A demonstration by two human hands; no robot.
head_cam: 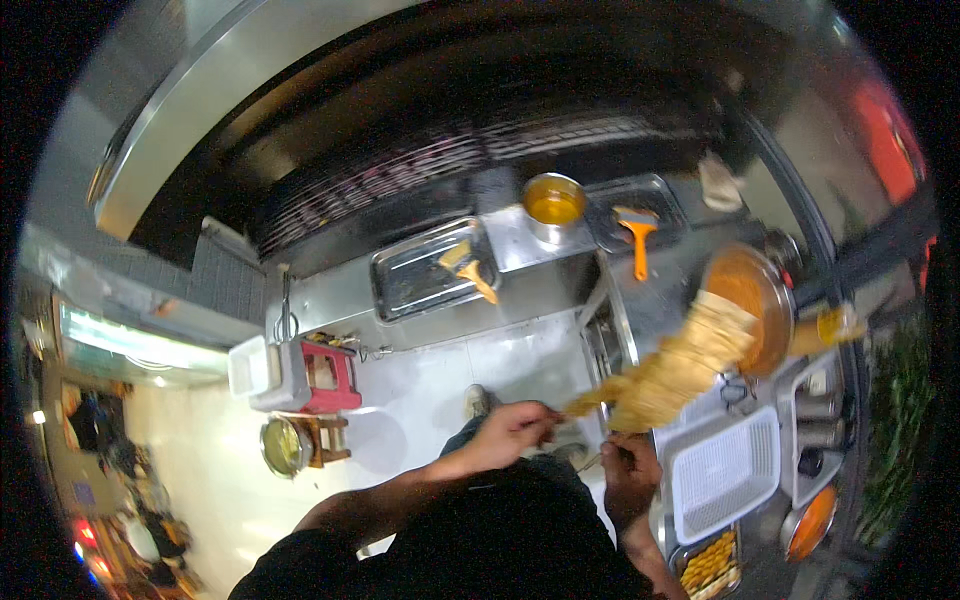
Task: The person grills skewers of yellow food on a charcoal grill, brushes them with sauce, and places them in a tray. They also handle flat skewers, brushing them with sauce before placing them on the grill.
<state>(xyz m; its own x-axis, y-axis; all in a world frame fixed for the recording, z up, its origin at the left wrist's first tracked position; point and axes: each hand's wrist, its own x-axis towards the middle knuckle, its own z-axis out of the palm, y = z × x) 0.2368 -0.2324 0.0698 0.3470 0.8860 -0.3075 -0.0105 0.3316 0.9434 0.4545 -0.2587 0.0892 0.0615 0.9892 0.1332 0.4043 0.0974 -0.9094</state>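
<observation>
My left hand (510, 435) is closed around the end of a narrow, yellow-brown piece of food (600, 397), perhaps on a skewer. To its right, my right hand (631, 465) grips the lower end of a wide bundle of folded, pale yellow food sheets (682, 364), apparently skewered. The bundle slants up and away over the counter. Its far end reaches over the rim of a metal bowl of orange-brown sauce or seasoning (765, 315); whether it touches the contents I cannot tell. Motion blur hides the fingertips and any sticks.
Beside my right hand stands a white plastic basket (724, 476). An orange-handled brush (640, 244) and a wooden brush (469, 270) rest on metal trays, with a pot of yellow liquid (553, 206) between them. Grill racks (382, 176) lie behind. A red stool (330, 375) stands left.
</observation>
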